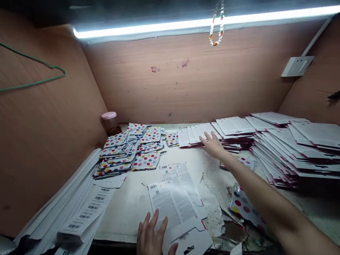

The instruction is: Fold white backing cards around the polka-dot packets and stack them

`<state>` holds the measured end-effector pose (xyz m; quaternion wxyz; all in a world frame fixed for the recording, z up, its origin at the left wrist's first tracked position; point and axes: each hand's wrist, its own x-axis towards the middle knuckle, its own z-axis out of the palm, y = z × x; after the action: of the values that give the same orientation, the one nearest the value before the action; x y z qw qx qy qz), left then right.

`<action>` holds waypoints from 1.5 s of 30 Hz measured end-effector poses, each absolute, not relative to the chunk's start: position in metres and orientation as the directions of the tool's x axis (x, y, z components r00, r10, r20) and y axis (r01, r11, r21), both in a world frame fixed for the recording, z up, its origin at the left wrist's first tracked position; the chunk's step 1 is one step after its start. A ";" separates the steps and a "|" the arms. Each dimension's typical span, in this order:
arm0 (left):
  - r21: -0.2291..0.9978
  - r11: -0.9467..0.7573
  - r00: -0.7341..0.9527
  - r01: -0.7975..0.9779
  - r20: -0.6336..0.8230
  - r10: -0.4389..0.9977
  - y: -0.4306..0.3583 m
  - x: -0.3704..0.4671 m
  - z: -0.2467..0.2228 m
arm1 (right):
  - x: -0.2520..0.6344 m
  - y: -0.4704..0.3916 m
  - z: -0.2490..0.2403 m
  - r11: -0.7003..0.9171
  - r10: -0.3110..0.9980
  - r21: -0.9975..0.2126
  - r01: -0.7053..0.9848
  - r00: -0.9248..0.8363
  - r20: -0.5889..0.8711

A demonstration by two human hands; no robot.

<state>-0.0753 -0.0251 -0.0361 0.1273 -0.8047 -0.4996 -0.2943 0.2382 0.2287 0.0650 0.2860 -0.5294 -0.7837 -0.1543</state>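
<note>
My left hand (pixel 153 246) lies with fingers spread at the near left edge of a flat printed card package (pixel 176 208), which has a hang hole at its near end. Under that card, a second printed card (pixel 189 178) shows at its right and far side. My right hand (pixel 213 144) is stretched out to the far side of the table, fingers apart, over the near edge of a row of white card packages (pixel 202 131). Whether its fingertips touch them I cannot tell. Nothing is visibly held in either hand.
Polka-dot pouches (pixel 119 149) are piled at the back left, beside a pink-lidded jar (pixel 110 122). Barcode label strips (pixel 89 210) lie at the left. Tall stacks of white cards (pixel 301 149) stand right. A dotted pouch (pixel 243 205) lies beneath my right forearm, near torn table covering (pixel 212 212).
</note>
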 end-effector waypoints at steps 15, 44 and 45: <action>0.356 0.130 -0.203 0.925 0.176 0.963 -0.033 -0.043 -0.018 | 0.189 -0.004 0.073 0.586 0.617 -0.093 0.805 -0.369 0.696; 0.792 0.296 -0.208 -0.534 -0.462 0.862 -0.088 -0.026 0.001 | 0.174 -0.054 0.018 0.471 0.735 -0.210 0.857 -0.250 0.630; 0.757 0.336 -0.142 -0.561 -0.488 0.861 -0.091 -0.023 0.003 | 0.175 -0.056 0.018 0.493 0.735 -0.246 0.834 -0.249 0.631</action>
<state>-0.0226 -0.0908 0.0025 -0.6382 -0.1471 -0.5104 -0.5572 0.1746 -0.0555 0.0183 0.3566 -0.4984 -0.7871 -0.0697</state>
